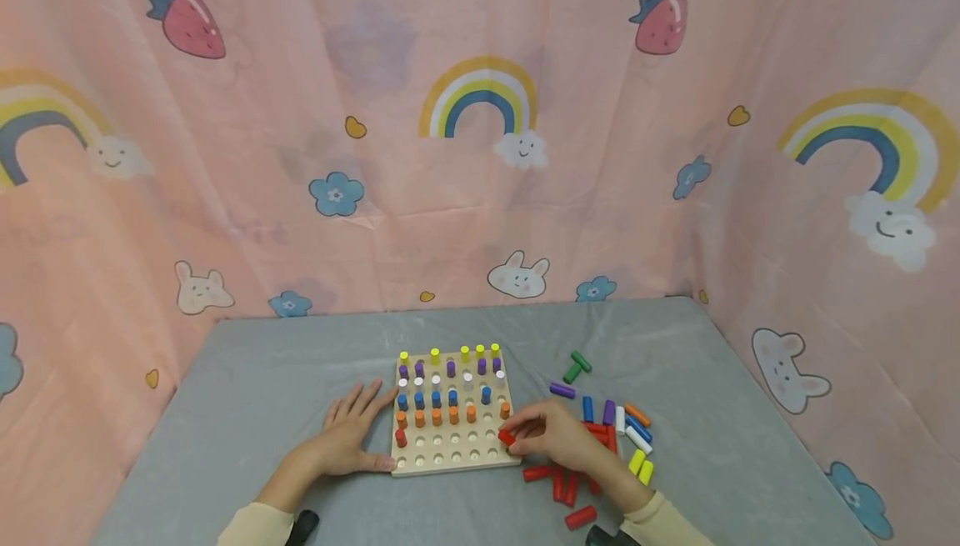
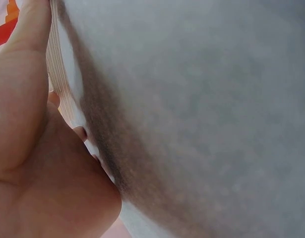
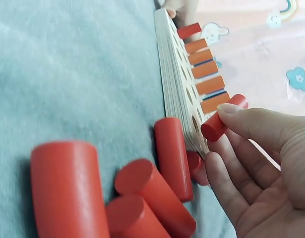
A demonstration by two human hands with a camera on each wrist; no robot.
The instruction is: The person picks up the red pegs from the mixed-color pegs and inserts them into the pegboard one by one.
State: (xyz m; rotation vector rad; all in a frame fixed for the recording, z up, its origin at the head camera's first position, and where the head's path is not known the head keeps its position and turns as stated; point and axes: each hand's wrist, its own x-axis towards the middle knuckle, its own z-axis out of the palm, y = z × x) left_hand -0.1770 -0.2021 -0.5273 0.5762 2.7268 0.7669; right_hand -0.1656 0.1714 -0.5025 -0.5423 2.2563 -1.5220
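Note:
A wooden pegboard [image 1: 457,456] lies on the table with rows of yellow, purple, white, blue and orange pegs standing in its holes. One red peg [image 1: 401,438] stands at the left end of the row nearer the front. My left hand [image 1: 347,436] rests at the board's left side, fingers spread, thumb at the front left corner. Between thumb and fingers my right hand [image 1: 555,436] pinches a red peg [image 3: 224,118] above the board's right edge. In the right wrist view this peg is tilted and clear of the holes. The left wrist view shows mostly palm and cloth.
Loose red pegs [image 1: 581,517] lie on the grey cloth [image 1: 300,363] by the right forearm. Beyond them are scattered yellow pegs [image 1: 641,467], green pegs [image 1: 577,367], a purple peg [image 1: 562,390], and white, blue and orange ones. A pink printed curtain [image 1: 390,237] hangs behind.

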